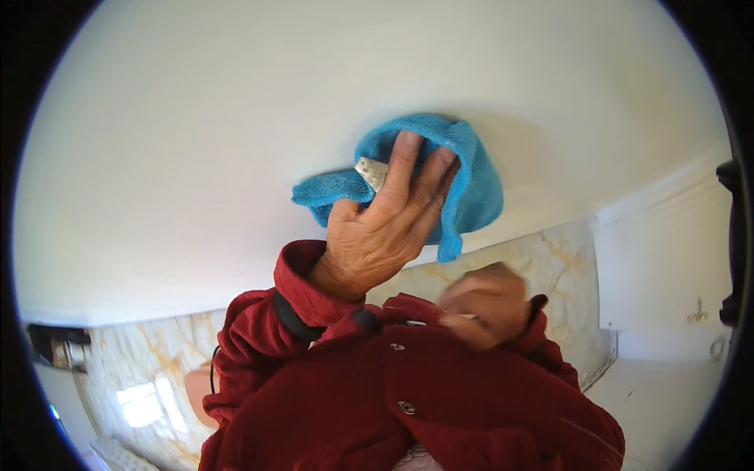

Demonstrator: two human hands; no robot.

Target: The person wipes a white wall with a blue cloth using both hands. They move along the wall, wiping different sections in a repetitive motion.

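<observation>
My left hand (380,226) presses on a bunched blue terry cloth (480,194), its fingers tucked into the folds. The cloth lies against a large smooth white surface (206,147). A small white tag (372,172) with print on it sticks out beside the fingers. To the right and closer to my body, my right hand (486,306) is raised in front of my dark red jacket, blurred by motion. Its fingers look curled, and something small and pale shows near them; whether it is held cannot be told.
Past the white surface's edge lies a marble-patterned floor (559,277) with bright window reflections. A white panel with a metal fitting (698,318) stands at the right. At the far left is a dark object (59,347), and a pinkish rounded thing (201,394) shows behind my left sleeve.
</observation>
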